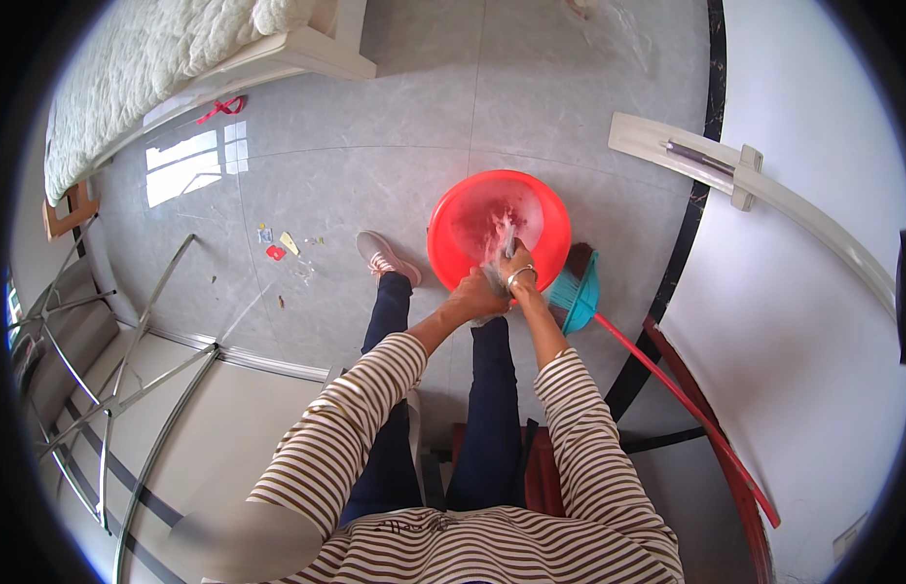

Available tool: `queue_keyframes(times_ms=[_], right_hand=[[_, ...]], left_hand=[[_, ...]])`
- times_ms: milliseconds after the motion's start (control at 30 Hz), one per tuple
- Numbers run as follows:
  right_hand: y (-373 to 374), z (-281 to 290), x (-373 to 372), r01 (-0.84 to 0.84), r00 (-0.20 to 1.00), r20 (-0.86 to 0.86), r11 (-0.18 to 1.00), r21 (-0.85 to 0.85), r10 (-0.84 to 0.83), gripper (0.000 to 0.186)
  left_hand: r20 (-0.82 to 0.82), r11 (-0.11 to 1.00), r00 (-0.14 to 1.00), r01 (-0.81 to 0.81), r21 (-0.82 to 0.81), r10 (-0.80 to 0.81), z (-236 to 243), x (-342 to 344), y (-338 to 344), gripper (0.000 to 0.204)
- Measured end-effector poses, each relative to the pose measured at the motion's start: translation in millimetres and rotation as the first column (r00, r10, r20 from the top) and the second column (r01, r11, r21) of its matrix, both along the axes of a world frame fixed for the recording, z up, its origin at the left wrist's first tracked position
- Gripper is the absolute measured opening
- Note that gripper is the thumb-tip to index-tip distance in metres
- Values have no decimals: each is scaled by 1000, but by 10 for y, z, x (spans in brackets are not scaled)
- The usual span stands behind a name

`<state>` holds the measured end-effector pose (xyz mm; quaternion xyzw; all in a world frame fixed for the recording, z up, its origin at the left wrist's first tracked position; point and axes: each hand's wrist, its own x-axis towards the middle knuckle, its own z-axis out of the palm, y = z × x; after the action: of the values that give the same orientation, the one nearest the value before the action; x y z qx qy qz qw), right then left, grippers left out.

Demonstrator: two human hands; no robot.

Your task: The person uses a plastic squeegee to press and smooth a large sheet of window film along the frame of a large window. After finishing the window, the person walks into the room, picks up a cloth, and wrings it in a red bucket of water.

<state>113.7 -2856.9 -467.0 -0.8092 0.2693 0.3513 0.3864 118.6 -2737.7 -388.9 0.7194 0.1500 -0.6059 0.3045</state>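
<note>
A red plastic basin (443,234) stands on the floor in front of my feet, with whitish, cloudy water in it. Over its near edge my left hand (475,294) and my right hand (518,265) are close together, fingers wrapped round a crumpled grey cloth (509,238) that looks wet. One end of the cloth sticks out above my right hand, and more of it shows between and under the hands. Pale streaks, apparently water, run below it into the basin. The palms and most of the gripped cloth are hidden.
Right of the basin lies a teal broom (578,292) with a red handle (687,404). Small scraps (276,251) litter the floor at left, beside a metal frame (108,414). A bed (317,54) is far left; a pale curved piece (794,195) leans by the right wall.
</note>
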Motion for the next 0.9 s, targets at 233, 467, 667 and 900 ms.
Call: queue_keyframes(times_ms=[233,467,667,900], right_hand=[[252,-82,131,-312,906,-367,918,-244,210,58],[-22,-4,142,-364,872,-320,928,80,370,109],[-492,378,185,536,839,-458,596,598,-296,103],[-101,926,81,405,646,-585,-430,807,-491,86]], left_hand=[[278,969,930,219,111,-242,-14,-138,-43,81],[281,991,955,114,-63,-92,122,-135,98,67],[-302,676,796,-605,-422,524,567,-206,310,52],[-890,221,136,-974,-42,434,1257,-99,370,50]])
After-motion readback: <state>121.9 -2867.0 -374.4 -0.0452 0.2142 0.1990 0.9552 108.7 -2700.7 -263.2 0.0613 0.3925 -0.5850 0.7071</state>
